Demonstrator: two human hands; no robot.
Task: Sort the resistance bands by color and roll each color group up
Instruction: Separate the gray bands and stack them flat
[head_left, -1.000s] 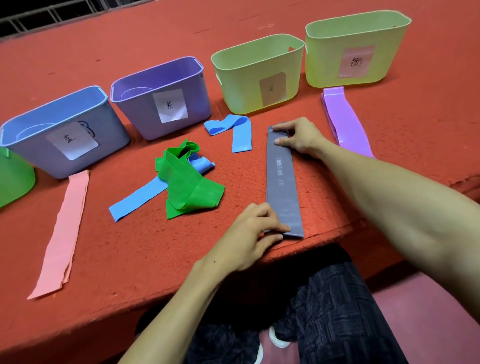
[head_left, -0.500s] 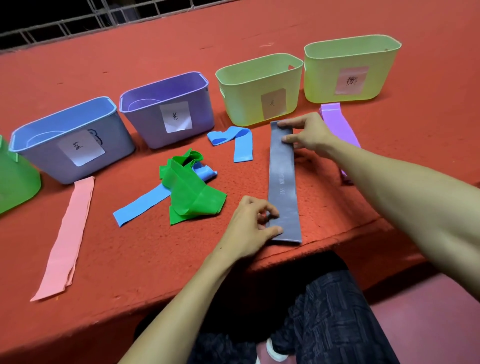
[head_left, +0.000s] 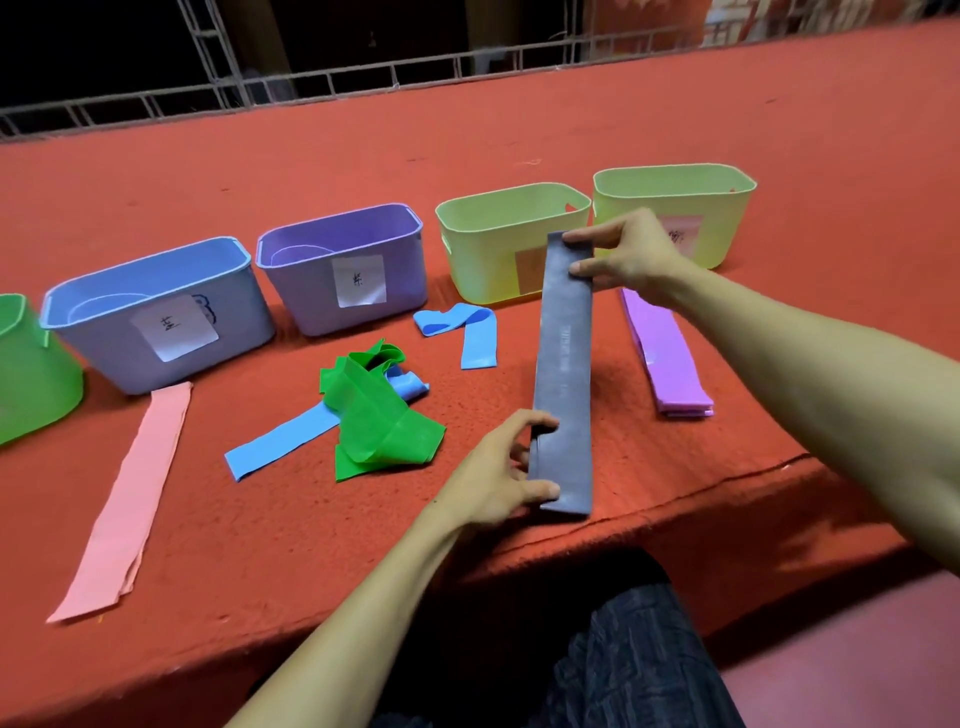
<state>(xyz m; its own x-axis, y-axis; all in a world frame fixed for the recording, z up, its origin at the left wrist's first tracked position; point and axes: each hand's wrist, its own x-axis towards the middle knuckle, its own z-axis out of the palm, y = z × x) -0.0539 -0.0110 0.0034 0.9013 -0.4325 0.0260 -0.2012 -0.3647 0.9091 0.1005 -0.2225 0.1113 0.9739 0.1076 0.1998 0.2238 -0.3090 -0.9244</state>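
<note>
A long grey band (head_left: 563, 364) is held stretched between both hands above the red surface. My left hand (head_left: 501, 470) pinches its near end and my right hand (head_left: 626, 254) pinches its far end, raised in front of the yellow-green bins. A crumpled green band (head_left: 376, 421) lies over a blue band (head_left: 280, 447) left of centre. Another blue band (head_left: 467, 330) is folded near the bins. Purple bands (head_left: 667, 358) lie stacked flat on the right. Pink bands (head_left: 132, 493) lie stretched out at the left.
Labelled bins stand in a row at the back: green (head_left: 31, 374), blue (head_left: 156, 317), purple (head_left: 343, 265) and two yellow-green ones (head_left: 498, 244) (head_left: 717, 208). The surface's front edge (head_left: 675, 504) runs just below my left hand. A metal railing (head_left: 363, 78) borders the far side.
The grey band lay flat on the surface with both hands pressing its ends; now both hands have lifted it, the far end raised higher. The camera view has tilted upward.
</note>
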